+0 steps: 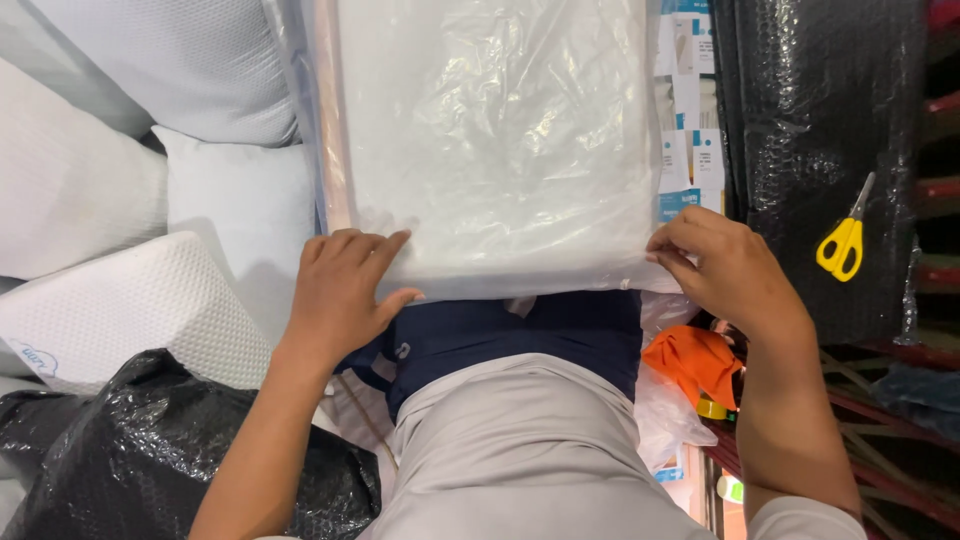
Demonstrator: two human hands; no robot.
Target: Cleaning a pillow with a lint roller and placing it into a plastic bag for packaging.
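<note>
A packing workroom: stacked white pillows [130,290], black bubble wrap [820,120], yellow scissors [845,240] and printed cartons [690,150].
</note>
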